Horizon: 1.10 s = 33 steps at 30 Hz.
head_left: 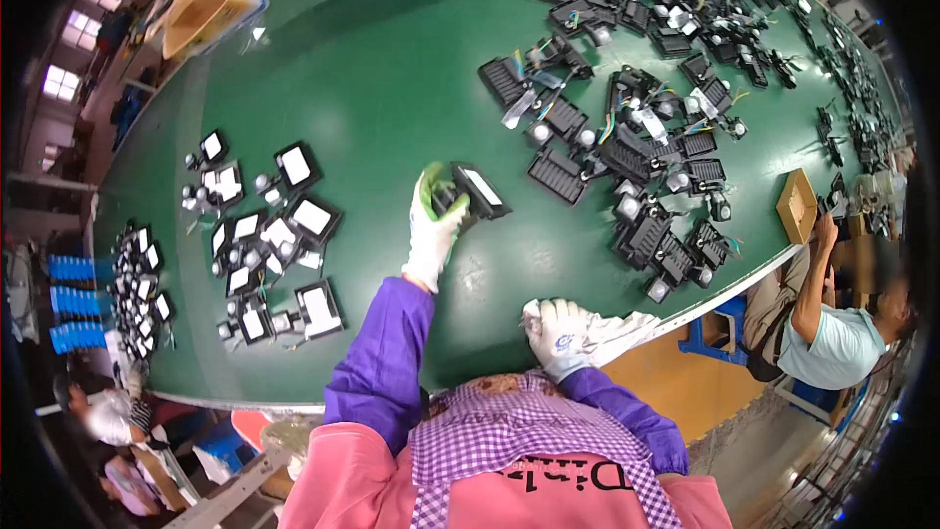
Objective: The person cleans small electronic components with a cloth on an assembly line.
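My left hand (434, 225), in a white and green glove, grips a small black floodlight (480, 190) by its back part. The lamp is tilted above the green table, its pale front panel partly showing. My right hand (560, 336), in a white glove, rests at the table's near edge with fingers curled on a whitish cloth (625, 333). On the left lie several floodlights (313, 218) with white panels facing up. To the right, more floodlights (636, 152) lie with ribbed backs up, with round white sensors and coloured wires.
A large pile of floodlights (676, 0) covers the far right of the green table (362, 69). More lamps (137, 284) lie at the left end. A yellow box (797, 206) sits near a seated person (832, 338) at right. Another person (108, 416) is at lower left.
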### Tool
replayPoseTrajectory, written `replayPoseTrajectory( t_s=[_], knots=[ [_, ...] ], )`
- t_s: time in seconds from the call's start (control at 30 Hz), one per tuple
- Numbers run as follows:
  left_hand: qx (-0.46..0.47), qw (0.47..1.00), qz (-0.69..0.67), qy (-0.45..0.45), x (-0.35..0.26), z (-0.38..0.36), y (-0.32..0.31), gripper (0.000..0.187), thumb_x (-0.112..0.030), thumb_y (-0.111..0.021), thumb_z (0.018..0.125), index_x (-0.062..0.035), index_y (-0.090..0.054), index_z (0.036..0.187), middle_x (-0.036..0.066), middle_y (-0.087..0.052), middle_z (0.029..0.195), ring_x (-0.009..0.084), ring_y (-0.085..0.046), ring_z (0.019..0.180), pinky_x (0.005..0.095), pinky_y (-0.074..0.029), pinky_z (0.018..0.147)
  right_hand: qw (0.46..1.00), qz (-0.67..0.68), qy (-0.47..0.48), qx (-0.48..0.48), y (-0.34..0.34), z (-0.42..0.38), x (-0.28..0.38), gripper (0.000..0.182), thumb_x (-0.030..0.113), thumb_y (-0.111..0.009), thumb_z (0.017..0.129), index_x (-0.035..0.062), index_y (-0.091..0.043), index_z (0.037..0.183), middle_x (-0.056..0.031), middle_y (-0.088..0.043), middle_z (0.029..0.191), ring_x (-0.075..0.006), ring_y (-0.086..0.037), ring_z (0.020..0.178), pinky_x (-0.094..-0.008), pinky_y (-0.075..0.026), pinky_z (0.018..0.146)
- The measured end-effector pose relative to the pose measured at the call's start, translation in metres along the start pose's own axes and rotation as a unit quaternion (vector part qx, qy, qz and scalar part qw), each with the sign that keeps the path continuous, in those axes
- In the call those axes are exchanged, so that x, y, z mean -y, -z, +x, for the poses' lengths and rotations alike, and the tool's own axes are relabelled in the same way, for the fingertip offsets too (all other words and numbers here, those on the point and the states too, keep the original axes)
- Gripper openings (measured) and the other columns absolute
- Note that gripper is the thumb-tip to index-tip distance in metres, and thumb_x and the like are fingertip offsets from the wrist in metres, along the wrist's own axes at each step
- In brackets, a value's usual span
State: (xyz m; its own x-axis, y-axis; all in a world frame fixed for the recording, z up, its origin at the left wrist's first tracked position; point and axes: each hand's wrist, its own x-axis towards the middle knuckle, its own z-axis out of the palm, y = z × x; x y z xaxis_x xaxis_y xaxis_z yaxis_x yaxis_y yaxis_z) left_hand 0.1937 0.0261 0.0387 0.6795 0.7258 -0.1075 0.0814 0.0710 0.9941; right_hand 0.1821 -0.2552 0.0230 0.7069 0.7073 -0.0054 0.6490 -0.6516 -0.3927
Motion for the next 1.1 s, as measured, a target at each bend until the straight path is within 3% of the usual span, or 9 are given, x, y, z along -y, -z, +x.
replayPoseTrajectory(
  t_s=[0.07, 0.17, 0.23, 0.4, 0.43, 0.47, 0.73, 1.0, 1.1],
  knots=[
    [0.018, 0.995, 0.045, -0.082, 0.025, -0.032, 0.026, 0.063, 0.003, -0.068, 0.081, -0.0049, -0.044, 0.138, 0.011, -0.057, 0.112, 0.0185, -0.06, 0.09, 0.0326, -0.052, 0.074, 0.999, -0.033, 0.005, 0.0, -0.008, -0.002, -0.002, 0.034, 0.027, -0.067, 0.074, 0.0074, -0.062, 0.101, -0.0123, -0.061, 0.098, -0.0325, -0.057, 0.093, -0.0466, -0.043, 0.083],
    [0.049, 0.901, 0.415, -0.118, 0.01, -0.059, 0.056, 0.057, -0.004, -0.068, 0.081, -0.0041, -0.047, 0.133, 0.019, -0.057, 0.117, 0.0313, -0.06, 0.103, 0.0435, -0.051, 0.085, 0.998, -0.049, 0.027, -0.003, -0.009, -0.001, -0.005, 0.032, 0.031, -0.066, 0.078, 0.0087, -0.062, 0.101, -0.0113, -0.061, 0.098, -0.0317, -0.057, 0.093, -0.0459, -0.043, 0.081],
    [0.136, 0.819, 0.557, 0.022, -0.017, -0.063, 0.055, 0.051, -0.011, -0.065, 0.084, -0.0036, -0.048, 0.132, 0.021, -0.056, 0.12, 0.0356, -0.059, 0.105, 0.0462, -0.05, 0.087, 0.998, -0.055, 0.032, -0.007, -0.008, 0.0, -0.003, 0.027, 0.029, -0.064, 0.08, 0.009, -0.062, 0.098, -0.0111, -0.061, 0.097, -0.0311, -0.057, 0.092, -0.0453, -0.043, 0.081],
    [0.334, 0.521, 0.785, 0.02, 0.009, -0.047, 0.027, 0.029, -0.016, -0.057, 0.086, -0.0113, -0.066, 0.113, 0.012, -0.066, 0.1, 0.027, -0.067, 0.086, 0.0466, -0.053, 0.066, 0.996, -0.075, 0.052, -0.014, -0.009, 0.003, -0.003, 0.024, 0.028, -0.063, 0.081, 0.0097, -0.06, 0.097, -0.0109, -0.06, 0.093, -0.0308, -0.057, 0.089, -0.0445, -0.043, 0.08],
    [0.383, 0.378, 0.832, -0.135, 0.018, -0.049, 0.025, 0.024, -0.012, -0.057, 0.085, -0.0167, -0.07, 0.104, 0.006, -0.069, 0.086, 0.0225, -0.069, 0.077, 0.0453, -0.052, 0.058, 0.996, -0.07, 0.054, -0.001, -0.006, 0.005, 0.0, 0.023, 0.027, -0.062, 0.082, 0.0098, -0.06, 0.097, -0.0108, -0.06, 0.093, -0.0308, -0.057, 0.089, -0.0447, -0.043, 0.079],
    [0.318, 0.515, 0.796, -0.002, 0.026, -0.041, 0.016, 0.024, -0.014, -0.059, 0.084, -0.0154, -0.07, 0.105, 0.006, -0.069, 0.085, 0.0236, -0.07, 0.078, 0.0441, -0.052, 0.061, 0.996, -0.067, 0.059, 0.008, -0.003, 0.01, 0.0, 0.022, 0.026, -0.062, 0.082, 0.0098, -0.059, 0.097, -0.0108, -0.06, 0.093, -0.0309, -0.057, 0.088, -0.0448, -0.043, 0.079],
    [0.406, 0.844, 0.348, 0.034, -0.023, -0.063, 0.055, 0.058, -0.031, -0.077, 0.071, 0.0003, -0.058, 0.117, 0.018, -0.067, 0.1, 0.0308, -0.066, 0.094, 0.0369, -0.053, 0.077, 0.997, -0.077, -0.016, -0.028, 0.006, 0.023, -0.005, 0.023, 0.031, -0.058, 0.088, 0.0132, -0.059, 0.103, -0.0092, -0.06, 0.099, -0.0293, -0.056, 0.096, -0.045, -0.043, 0.083],
    [0.292, 0.826, 0.44, 0.196, 0.001, -0.127, 0.023, 0.054, -0.029, -0.073, 0.074, -0.0007, -0.059, 0.119, 0.018, -0.069, 0.103, 0.0352, -0.067, 0.09, 0.0404, -0.052, 0.082, 0.984, 0.045, -0.172, -0.002, 0.015, 0.05, -0.016, 0.022, 0.031, -0.054, 0.093, 0.0098, -0.057, 0.098, -0.0136, -0.061, 0.097, -0.0364, -0.059, 0.092, -0.0475, -0.047, 0.08],
    [0.285, 0.873, 0.345, 0.193, 0.022, -0.131, 0.026, 0.048, -0.018, -0.074, 0.077, 0.0003, -0.058, 0.118, 0.011, -0.069, 0.099, 0.0211, -0.066, 0.084, 0.034, -0.053, 0.072, 0.984, 0.114, -0.136, -0.006, 0.028, 0.06, -0.009, 0.021, 0.031, -0.055, 0.092, 0.0108, -0.057, 0.099, -0.0139, -0.061, 0.097, -0.0364, -0.059, 0.093, -0.0472, -0.047, 0.081]
  ],
)
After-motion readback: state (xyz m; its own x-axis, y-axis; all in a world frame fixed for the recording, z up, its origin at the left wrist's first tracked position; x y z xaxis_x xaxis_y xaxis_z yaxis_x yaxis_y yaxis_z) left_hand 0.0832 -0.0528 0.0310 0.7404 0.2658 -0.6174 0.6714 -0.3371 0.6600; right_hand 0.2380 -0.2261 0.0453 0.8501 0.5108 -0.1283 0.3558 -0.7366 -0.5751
